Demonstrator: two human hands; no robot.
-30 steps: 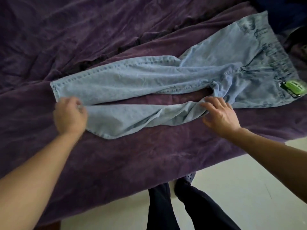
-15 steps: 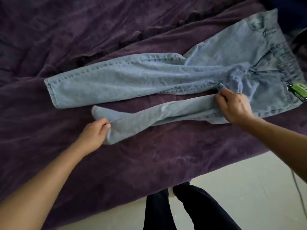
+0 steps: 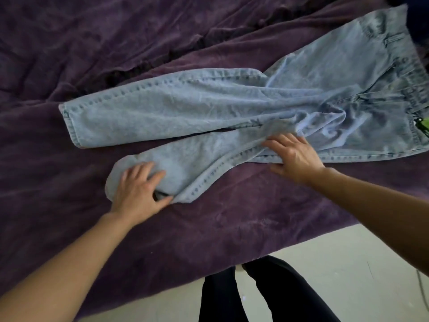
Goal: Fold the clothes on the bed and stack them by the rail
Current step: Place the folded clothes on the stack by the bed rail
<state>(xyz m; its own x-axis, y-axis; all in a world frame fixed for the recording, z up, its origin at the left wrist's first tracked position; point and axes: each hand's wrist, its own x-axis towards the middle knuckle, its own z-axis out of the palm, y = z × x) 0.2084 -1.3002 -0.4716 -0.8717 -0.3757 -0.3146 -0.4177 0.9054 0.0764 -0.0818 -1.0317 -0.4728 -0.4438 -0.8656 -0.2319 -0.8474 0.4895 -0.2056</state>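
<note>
Light blue jeans (image 3: pixel 209 108) lie across the purple bed cover (image 3: pixel 92 43), waistband at the far right, legs pointing left. The far leg lies flat; the near leg is twisted and bunched at its hem. My left hand (image 3: pixel 139 187) rests on that bunched hem with fingers spread, the thumb at the hem's opening. My right hand (image 3: pixel 292 154) presses flat on the near leg's upper part, just below the crotch, fingers straight. A green tag (image 3: pixel 423 126) shows at the waistband's right edge.
The bed's near edge runs diagonally from lower left to right, with pale floor (image 3: pixel 348 263) beyond it. My dark trouser legs (image 3: pixel 255 293) stand at the bed's edge. A dark blue item (image 3: pixel 417 19) sits at the top right corner.
My left hand let go of the near leg's hem and now lies open on it. My right hand opened from a grip near the crotch and now presses flat.
</note>
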